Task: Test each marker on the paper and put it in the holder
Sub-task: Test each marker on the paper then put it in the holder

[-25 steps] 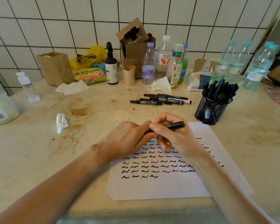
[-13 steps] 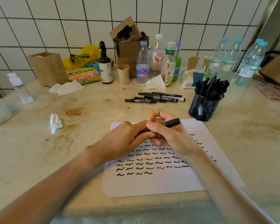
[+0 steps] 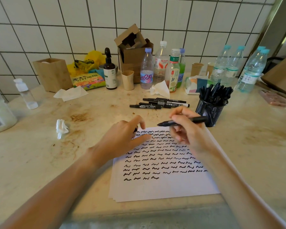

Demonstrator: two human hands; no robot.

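Note:
A white sheet of paper [image 3: 157,189] covered with rows of black squiggles lies on the counter in front of me. My right hand [image 3: 186,134] grips a black marker [image 3: 196,120] above the paper's top edge, its uncapped tip pointing left. My left hand [image 3: 122,138] hovers over the paper's top left corner, and a small dark piece, apparently the marker cap [image 3: 135,129], shows between its fingers. Several loose black markers [image 3: 158,104] lie behind the paper. A black mesh holder [image 3: 210,111], full of markers, stands just right of my right hand.
Bottles [image 3: 147,68], a cardboard box [image 3: 134,53], paper cups, a wooden box [image 3: 52,73] and snack bags line the tiled wall. Crumpled tissues [image 3: 61,128] lie on the stained counter at left, and a jar [image 3: 0,113] sits at the left edge.
My hands were together on the capped marker. They have pulled apart: the right hand carried the marker to the right with its tip bare, and the left hand stayed with the cap.

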